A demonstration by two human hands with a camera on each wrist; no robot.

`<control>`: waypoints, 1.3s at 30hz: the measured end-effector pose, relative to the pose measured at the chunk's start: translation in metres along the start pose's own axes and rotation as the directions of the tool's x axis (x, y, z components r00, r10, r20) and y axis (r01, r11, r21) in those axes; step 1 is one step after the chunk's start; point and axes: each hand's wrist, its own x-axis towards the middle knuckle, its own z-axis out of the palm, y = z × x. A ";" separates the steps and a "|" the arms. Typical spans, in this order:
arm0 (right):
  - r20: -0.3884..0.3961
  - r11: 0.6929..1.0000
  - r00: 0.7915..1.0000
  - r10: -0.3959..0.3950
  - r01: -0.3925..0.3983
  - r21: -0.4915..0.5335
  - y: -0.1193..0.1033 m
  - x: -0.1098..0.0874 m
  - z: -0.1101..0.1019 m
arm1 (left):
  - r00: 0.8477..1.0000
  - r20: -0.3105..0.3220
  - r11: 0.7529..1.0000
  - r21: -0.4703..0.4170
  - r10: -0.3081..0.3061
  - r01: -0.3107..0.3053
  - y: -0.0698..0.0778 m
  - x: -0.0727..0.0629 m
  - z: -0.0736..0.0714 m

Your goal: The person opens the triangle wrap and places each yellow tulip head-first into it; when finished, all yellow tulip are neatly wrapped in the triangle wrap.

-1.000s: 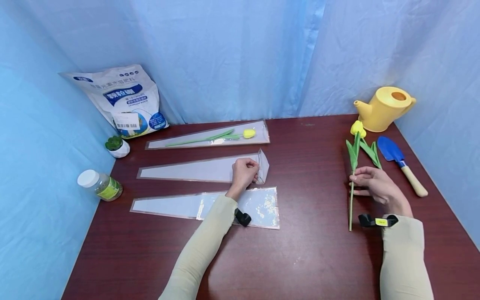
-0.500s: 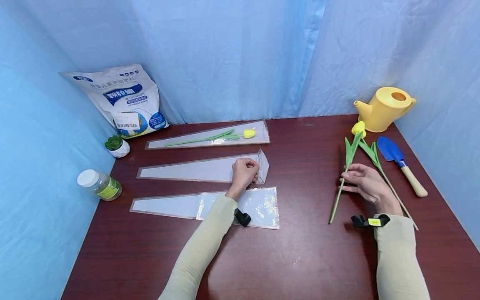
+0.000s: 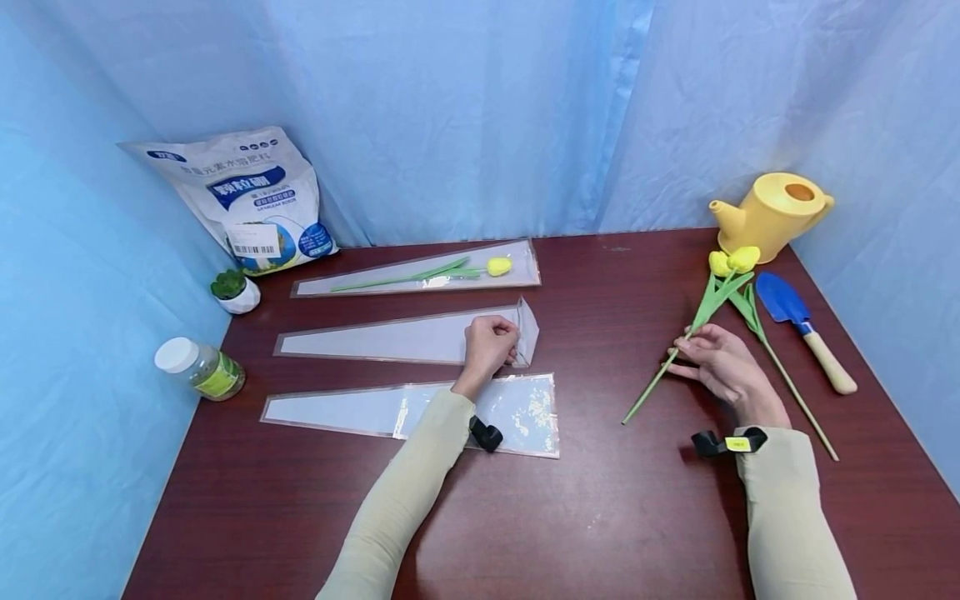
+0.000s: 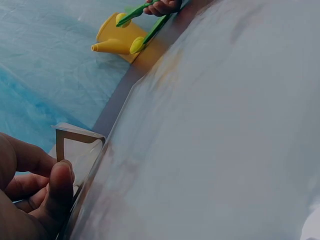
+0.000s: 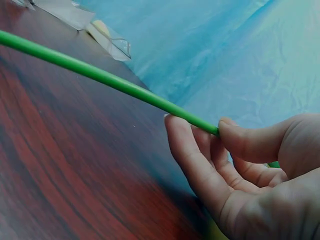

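Note:
In the head view my left hand [image 3: 491, 343] pinches the wide mouth of the middle flower sleeve [image 3: 375, 337], a long tapered wrapper whose end stands lifted. The left wrist view shows thumb and finger at that raised flap [image 4: 80, 140]. My right hand [image 3: 726, 367] holds an artificial yellow tulip [image 3: 708, 304] by its green stem, between thumb and fingertips in the right wrist view. The stem slants down toward the left, its bloom far right. Another yellow tulip [image 3: 787, 385] lies on the table beside this hand. The far sleeve [image 3: 322, 287] contains a tulip [image 3: 497, 267].
A near sleeve [image 3: 322, 410] lies flat under my left forearm. At right stand a yellow watering can [image 3: 757, 221] and a blue trowel [image 3: 783, 300]. Along the left are a fertilizer bag [image 3: 240, 200], a small potted plant [image 3: 236, 292] and a lidded jar [image 3: 210, 371].
My right hand has moved slightly left with the tulip, turning its stem end leftward and its bloom rightward. The tulip lying behind it is more exposed. My left hand stays at the sleeve mouth.

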 end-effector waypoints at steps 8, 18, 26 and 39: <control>-0.032 0.994 0.999 -0.028 0.031 0.102 0.006 0.005 0.007 | 1.000 0.001 1.000 0.000 0.005 -0.005 0.001 -0.001 0.000; -0.103 0.988 0.994 -0.038 0.053 0.145 0.012 0.011 0.014 | 1.000 -0.005 1.000 0.004 0.006 -0.006 0.000 0.000 0.000; -0.209 0.986 0.977 -0.043 0.075 0.149 0.013 0.012 0.021 | 1.000 -0.004 1.000 0.006 0.007 -0.007 0.001 -0.001 0.000; -0.274 0.956 0.961 -0.049 0.124 0.265 0.017 0.015 0.030 | 1.000 0.001 1.000 0.026 0.016 -0.016 -0.001 0.000 0.000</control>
